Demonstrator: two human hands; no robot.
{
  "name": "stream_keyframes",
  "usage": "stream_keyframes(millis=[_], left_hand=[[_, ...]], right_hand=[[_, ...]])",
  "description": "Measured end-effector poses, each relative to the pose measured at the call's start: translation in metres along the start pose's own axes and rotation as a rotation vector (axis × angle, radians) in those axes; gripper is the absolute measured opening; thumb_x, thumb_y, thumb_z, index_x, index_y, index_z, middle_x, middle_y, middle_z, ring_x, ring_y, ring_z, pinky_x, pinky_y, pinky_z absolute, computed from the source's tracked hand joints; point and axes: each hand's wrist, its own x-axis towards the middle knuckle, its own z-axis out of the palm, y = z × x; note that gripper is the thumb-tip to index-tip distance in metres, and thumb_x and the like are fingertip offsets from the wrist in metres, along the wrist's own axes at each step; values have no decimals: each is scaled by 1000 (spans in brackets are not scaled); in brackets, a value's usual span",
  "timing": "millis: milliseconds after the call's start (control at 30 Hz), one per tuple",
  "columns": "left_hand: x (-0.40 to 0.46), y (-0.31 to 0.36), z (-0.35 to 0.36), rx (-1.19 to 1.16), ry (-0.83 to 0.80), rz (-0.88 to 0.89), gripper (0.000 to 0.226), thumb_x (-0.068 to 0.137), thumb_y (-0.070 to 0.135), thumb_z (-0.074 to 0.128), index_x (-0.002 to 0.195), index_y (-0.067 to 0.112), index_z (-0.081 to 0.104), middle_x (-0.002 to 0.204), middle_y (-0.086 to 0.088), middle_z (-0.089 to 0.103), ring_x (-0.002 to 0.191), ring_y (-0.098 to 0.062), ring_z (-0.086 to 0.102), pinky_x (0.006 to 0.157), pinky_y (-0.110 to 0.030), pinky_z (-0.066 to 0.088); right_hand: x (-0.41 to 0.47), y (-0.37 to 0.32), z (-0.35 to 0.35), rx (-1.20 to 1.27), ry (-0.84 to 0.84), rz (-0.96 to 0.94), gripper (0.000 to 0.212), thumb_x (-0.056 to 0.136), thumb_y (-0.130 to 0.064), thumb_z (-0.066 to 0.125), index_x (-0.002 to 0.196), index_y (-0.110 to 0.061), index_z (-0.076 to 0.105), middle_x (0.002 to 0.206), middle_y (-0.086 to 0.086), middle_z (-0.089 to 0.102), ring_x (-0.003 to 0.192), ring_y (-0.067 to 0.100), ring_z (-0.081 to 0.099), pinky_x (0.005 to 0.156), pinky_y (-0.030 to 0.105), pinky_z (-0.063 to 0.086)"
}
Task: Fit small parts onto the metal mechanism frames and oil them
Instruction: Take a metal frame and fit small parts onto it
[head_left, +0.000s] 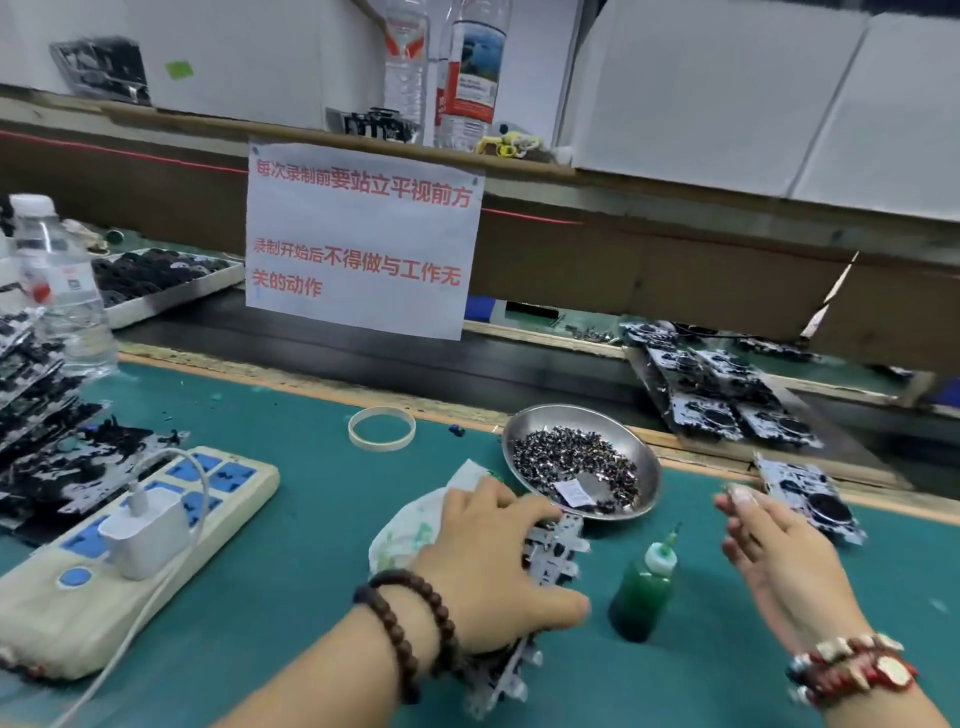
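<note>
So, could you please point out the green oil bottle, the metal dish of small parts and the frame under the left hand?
green oil bottle (640, 597): head view, on its green body.
metal dish (636, 434): head view, on its bare inner wall.
frame (555, 551): head view, on the plate beyond the fingers.

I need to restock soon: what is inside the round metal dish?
The metal dish holds a heap of small dark and shiny parts and a small white packet lying on them. Whatever lies beneath the heap is hidden.

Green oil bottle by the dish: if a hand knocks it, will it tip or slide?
The green oil bottle probably tips: it stands upright, tall and narrow with a thin nozzle. It looks like small plastic, so likely light, and may roll once down.
</note>
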Motion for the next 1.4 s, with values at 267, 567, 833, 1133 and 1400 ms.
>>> stream_keyframes(millis=[267, 567, 833, 1133, 1400], left_hand=[[37, -2, 63, 410, -196, -280, 75, 77, 67, 49, 133, 21, 28, 143, -2, 22, 136, -27, 7, 100, -56, 28], [29, -35, 48, 372, 94, -92, 39, 94, 44, 36, 130, 29, 40, 140, 10, 29, 127, -21, 17, 101, -38, 29], [25, -58, 52, 172, 115, -44, 34, 95, 45, 33, 127, 39, 42, 122, 16, 46, 125, -10, 22, 105, -33, 25], [21, -58, 58, 52, 268, -74, 33, 94, 45, 38, 126, 40, 44, 115, 21, 42, 120, -7, 17, 105, -28, 20], [21, -61, 62, -60, 316, -62, 26, 93, 43, 40, 119, 43, 45, 109, 26, 37, 111, 1, 14, 104, -25, 17]], right_hand=[[-91, -10, -13, 3, 213, -205, 21, 92, -1, 48, 79, -12, 60, 54, -8, 67, 43, -4, 53, 42, 7, 43], [-112, 34, 50, -138, -92, -102, 24, 82, 21, 49, 73, 0, 58, 60, 9, 70, 48, 5, 60, 45, 16, 49], [-88, 59, 72, -525, -168, -119, 26, 86, 2, 59, 73, -21, 62, 67, -7, 67, 59, 1, 60, 54, 17, 49], [-72, 59, 87, -827, -170, -236, 25, 86, -12, 64, 71, -30, 55, 71, -13, 62, 74, -10, 55, 64, 5, 41], [-68, 68, 87, -916, -198, -289, 28, 85, -9, 64, 71, -30, 54, 86, -10, 54, 79, -4, 52, 70, 5, 37]])
